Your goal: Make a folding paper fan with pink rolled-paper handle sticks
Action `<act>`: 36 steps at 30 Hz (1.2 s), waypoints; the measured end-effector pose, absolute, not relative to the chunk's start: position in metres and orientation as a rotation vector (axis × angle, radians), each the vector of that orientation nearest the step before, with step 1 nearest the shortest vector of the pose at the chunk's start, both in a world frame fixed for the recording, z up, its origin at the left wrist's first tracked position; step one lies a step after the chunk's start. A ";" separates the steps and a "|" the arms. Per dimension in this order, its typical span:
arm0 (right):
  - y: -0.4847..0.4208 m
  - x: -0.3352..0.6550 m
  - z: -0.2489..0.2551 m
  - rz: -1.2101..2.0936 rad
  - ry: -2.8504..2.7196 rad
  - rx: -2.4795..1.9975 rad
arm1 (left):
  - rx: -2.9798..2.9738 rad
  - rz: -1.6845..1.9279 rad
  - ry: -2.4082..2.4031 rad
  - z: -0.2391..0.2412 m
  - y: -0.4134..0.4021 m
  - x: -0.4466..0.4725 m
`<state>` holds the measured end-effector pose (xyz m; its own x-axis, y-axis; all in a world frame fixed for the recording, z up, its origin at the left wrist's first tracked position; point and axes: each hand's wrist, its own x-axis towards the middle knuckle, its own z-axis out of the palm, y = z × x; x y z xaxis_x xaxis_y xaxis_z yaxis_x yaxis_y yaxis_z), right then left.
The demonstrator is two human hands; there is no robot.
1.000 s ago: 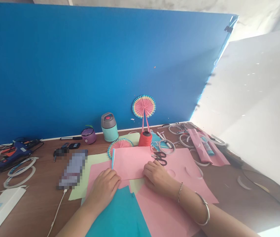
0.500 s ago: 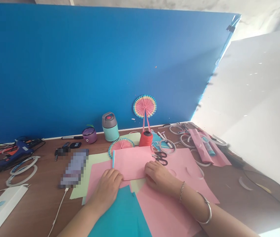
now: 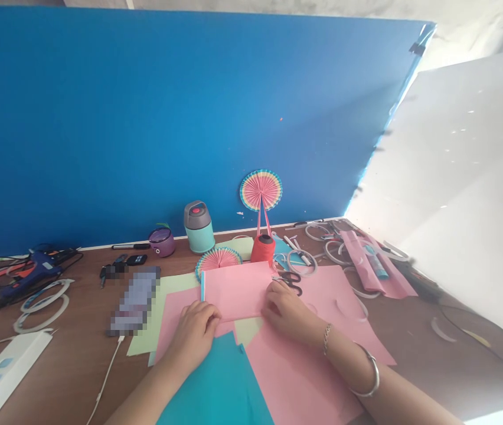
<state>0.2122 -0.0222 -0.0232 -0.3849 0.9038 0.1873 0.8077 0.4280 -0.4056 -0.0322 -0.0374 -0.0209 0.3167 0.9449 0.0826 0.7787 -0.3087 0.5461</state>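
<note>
A folded pink paper sheet (image 3: 236,287) with a blue edge on its left lies on the wooden table (image 3: 69,360). My left hand (image 3: 195,330) presses on its near left corner with curled fingers. My right hand (image 3: 287,310) presses the near right part, fingers bent down on the paper. Both hands rest on the fold line. A teal sheet (image 3: 218,389) lies below my left hand. A large pink sheet (image 3: 304,378) lies under my right forearm, which wears a bracelet and a bangle.
Scissors (image 3: 291,282) lie just beyond my right hand. A red thread spool (image 3: 263,248), a teal flask (image 3: 198,227), a purple pot (image 3: 161,242), paper fans (image 3: 260,190), a phone (image 3: 133,300), a blue glue gun (image 3: 25,274) and tape rings (image 3: 41,304) surround the work. A blue board (image 3: 145,118) stands behind.
My right hand has slid slightly up and right along the folded pink sheet, toward the scissors. My left hand stays at the near left corner.
</note>
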 end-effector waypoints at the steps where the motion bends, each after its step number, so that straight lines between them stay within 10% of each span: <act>1: -0.021 0.213 -0.024 0.368 -2.289 -1.468 | 2.164 0.553 1.537 -0.020 -0.037 -0.032; 36: -0.029 0.232 -0.016 -0.017 -2.654 -1.198 | 2.892 0.552 1.411 -0.025 -0.048 -0.033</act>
<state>0.2324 -0.0289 -0.0162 -0.6399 0.7385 0.2124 0.7412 0.6661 -0.0830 -0.0333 -0.0480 -0.0247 0.5710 0.7419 0.3514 0.7835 -0.6203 0.0363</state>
